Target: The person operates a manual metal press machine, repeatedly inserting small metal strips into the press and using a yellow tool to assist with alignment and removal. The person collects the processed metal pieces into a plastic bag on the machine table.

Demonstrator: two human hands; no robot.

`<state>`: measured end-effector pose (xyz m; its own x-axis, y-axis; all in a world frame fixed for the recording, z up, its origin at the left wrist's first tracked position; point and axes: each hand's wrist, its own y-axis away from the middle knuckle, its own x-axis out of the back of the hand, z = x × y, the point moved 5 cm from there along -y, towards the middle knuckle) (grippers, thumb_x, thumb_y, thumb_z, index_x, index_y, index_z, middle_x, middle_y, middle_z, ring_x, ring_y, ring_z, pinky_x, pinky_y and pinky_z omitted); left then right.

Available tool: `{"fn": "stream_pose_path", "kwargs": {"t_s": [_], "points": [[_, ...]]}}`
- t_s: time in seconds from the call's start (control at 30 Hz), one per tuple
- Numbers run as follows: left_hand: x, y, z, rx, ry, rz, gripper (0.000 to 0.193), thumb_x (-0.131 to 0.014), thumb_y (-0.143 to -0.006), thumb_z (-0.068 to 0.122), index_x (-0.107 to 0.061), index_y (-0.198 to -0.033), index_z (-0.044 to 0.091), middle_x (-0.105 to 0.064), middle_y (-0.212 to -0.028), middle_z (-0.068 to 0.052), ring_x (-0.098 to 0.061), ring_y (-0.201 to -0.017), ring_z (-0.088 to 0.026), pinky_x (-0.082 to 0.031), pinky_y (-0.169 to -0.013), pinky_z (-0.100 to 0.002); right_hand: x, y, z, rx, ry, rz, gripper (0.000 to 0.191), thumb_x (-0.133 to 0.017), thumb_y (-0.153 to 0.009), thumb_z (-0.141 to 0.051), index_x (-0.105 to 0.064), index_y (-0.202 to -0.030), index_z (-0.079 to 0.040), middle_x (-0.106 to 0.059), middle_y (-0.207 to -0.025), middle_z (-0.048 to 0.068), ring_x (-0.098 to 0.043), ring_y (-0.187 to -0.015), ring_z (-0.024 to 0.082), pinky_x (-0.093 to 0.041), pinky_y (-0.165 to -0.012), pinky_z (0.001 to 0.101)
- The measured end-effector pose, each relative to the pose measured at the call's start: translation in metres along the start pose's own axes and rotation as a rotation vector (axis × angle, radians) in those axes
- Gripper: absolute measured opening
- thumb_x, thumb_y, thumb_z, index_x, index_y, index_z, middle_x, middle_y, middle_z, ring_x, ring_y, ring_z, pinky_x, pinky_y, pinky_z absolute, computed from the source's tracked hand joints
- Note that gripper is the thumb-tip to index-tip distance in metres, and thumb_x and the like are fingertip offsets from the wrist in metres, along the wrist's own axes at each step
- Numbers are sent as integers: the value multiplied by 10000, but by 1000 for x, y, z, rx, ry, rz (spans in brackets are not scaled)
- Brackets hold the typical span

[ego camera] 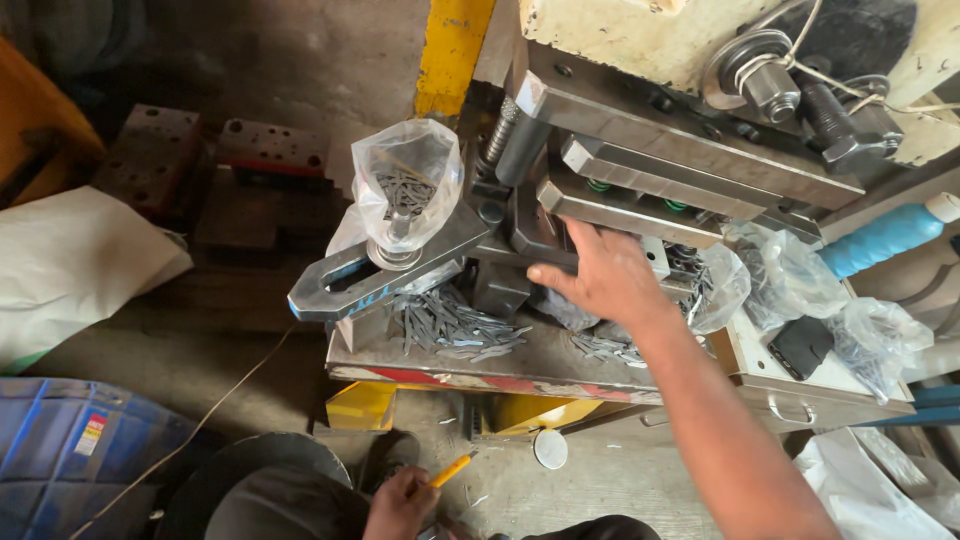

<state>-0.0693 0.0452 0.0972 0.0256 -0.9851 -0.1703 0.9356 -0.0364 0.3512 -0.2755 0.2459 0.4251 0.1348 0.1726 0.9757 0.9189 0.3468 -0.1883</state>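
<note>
This is a metalworking workshop, a small stamping or press shop by the look of it. A heavy press (640, 130) with stacked steel die plates (650, 180), big bolts and nuts (770, 90), springs and a slotted steel clamp (380, 270) stands on a worn metal bed (540, 365), where small flat stamped metal pieces (455, 325) lie in loose heaps and fill clear plastic bags (405, 180). Spare drilled die blocks (270, 150) lie on the grimy concrete floor (200, 370) beside a yellow-painted frame post (450, 50), sacks and a blue plastic crate (70, 450).
</note>
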Motion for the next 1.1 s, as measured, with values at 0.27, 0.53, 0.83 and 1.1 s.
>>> {"fn": "stream_pose_path", "kwargs": {"t_s": [0.27,0.53,0.83,1.1], "points": [[1,-12,-9,2,-132,-13,182,-822,-774,78,-724,-912,11,-515,-607,20,-449,-563,-67,-360,-517,-276,0,-26,31,128,138,67,831,-607,-893,-676,-485,-1486,-107,-512,-1481,242,-454,-1370,439,-353,-1120,521],[-3,-15,-18,-2,-103,16,203,-821,-768,89,-724,-919,-5,-519,-602,17,-455,-561,-64,-374,-514,-273,-14,-25,46,24,123,-47,1005,-552,-819,-811,-465,-1482,-62,-483,-1491,254,-428,-1388,431,-343,-1139,504],[-3,-12,-25,2,-211,-3,218,-827,-775,112,-713,-941,28,-577,-647,11,-527,-612,-68,-441,-569,-261,-7,-20,35,76,206,70,966,-528,-852,-830,-528,-1449,-71,-564,-1404,287,-540,-1267,471,-441,-1030,537],[5,5,-37,-103,-298,32,168,-783,-826,153,-696,-906,34,-587,-679,-29,-527,-642,-98,-461,-578,-303,-3,15,23,177,155,309,642,-742,-912,-588,-666,-1355,-129,-712,-1239,180,-661,-1080,426,-509,-881,545]]}}
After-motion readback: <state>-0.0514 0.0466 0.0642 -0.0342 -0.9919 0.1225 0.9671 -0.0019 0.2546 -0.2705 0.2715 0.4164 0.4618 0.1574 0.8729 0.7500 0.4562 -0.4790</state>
